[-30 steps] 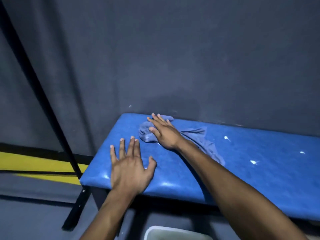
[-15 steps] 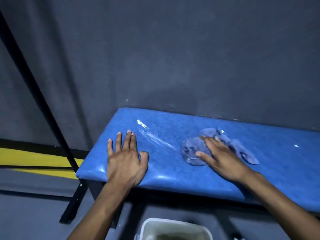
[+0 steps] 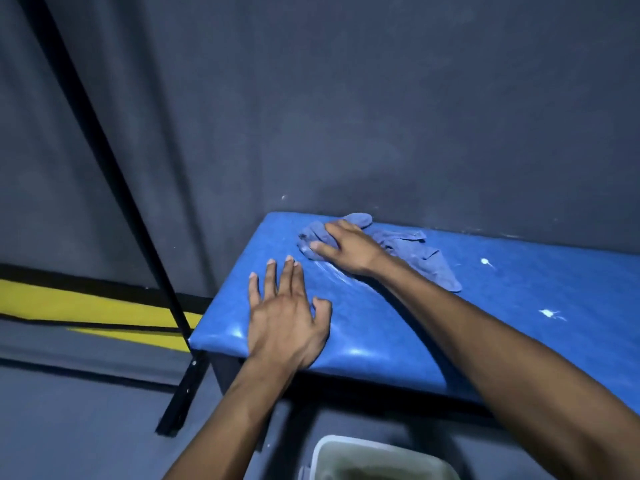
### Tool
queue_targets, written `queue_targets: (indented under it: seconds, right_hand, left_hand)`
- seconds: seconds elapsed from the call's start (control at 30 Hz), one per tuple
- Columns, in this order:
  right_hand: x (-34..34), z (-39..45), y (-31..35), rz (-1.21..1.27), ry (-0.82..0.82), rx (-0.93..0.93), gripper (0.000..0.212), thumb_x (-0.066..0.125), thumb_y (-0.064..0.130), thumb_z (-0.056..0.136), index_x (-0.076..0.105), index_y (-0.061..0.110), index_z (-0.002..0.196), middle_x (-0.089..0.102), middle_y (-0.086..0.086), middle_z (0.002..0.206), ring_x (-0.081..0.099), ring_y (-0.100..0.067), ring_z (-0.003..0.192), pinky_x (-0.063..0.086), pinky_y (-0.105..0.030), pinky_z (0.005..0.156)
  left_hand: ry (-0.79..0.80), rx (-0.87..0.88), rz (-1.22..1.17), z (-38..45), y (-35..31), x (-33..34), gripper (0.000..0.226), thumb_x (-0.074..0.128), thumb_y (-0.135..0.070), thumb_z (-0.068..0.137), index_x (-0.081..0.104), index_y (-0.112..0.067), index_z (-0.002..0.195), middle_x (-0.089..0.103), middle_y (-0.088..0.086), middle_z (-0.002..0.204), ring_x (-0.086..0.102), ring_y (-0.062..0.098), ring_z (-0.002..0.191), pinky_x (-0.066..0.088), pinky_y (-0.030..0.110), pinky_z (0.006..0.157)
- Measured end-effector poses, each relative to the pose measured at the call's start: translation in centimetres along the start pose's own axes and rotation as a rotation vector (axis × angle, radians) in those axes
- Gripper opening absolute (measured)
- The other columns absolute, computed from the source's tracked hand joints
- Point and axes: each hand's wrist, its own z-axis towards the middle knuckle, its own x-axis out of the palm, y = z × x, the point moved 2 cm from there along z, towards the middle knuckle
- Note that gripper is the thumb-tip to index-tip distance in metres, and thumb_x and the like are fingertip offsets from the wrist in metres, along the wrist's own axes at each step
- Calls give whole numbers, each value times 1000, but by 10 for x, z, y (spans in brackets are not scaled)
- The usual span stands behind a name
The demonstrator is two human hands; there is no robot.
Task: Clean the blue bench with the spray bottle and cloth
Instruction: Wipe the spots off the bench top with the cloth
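Note:
The blue padded bench [image 3: 519, 306] runs along the dark wall, with white foam spots on its right part. A crumpled grey-blue cloth [image 3: 415, 251] lies at the bench's far left corner. My right hand [image 3: 346, 247] presses flat on the cloth's left part, and the rest of the cloth trails out to the right of my wrist. My left hand [image 3: 284, 317] rests palm down with fingers spread on the bench's near left end. A wet streak shows between the two hands. No spray bottle is in view.
A black slanted metal bar [image 3: 114, 188] stands left of the bench. A yellow stripe [image 3: 90, 310] runs along the floor by the wall. A white bin [image 3: 374, 459] sits on the floor below the bench's front edge.
My right hand has swept the cloth from the bench's middle back to its far left corner. My left hand stays planted on the near left end.

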Motion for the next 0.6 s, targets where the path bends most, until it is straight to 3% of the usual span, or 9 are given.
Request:
queue_targets:
  seconds: [0.1,0.2,0.3,0.4,0.5,0.6]
  right_hand:
    - [-15,-75,-16,16,-12,-93,37,52,50,101,48,16,86,54,3,96,50,-15,95,41,-36,90]
    - [-35,-159,-46,-35,5,-148,41,44,56,101,58,19,113,59,7,117,53,-11,116,39,-29,103]
    - [-48,-193,-77,-63,-117,-67,45,44,55,101,58,20,125,59,7,129,53,-12,126,37,-28,109]
    - [-41,-133,-78,-51,-169,95,38,48,44,103,59,15,124,61,-6,129,51,-24,126,36,-36,106]
    - [-21,-28,-58,-15,-53,190,53,39,58,96,59,19,125,59,-12,135,51,-32,129,39,-42,109]
    - [-1,37,-17,-51,76,69,39,36,59,90,65,33,93,68,-3,125,60,-28,122,45,-44,105]
  left_hand:
    - [15,3,2,0,-1,-1,78,23,-48,90,33,-9,156,26,4,167,13,28,156,1,52,125]
    - [27,8,16,-2,-1,-3,78,20,-48,90,30,-9,157,23,3,168,11,29,156,1,54,125]
    - [35,-3,13,-2,-3,-3,78,17,-48,90,28,-9,158,21,3,168,9,29,156,-1,55,124]
    - [38,-5,15,-1,-3,-3,79,17,-47,90,28,-9,158,21,3,168,8,29,157,-2,55,124]
    - [48,7,17,0,-2,-3,78,17,-47,91,24,-11,159,16,2,169,3,27,157,-4,55,124]
    - [54,2,7,0,-1,-2,77,17,-48,92,20,-11,160,13,2,170,0,27,157,-6,54,124]
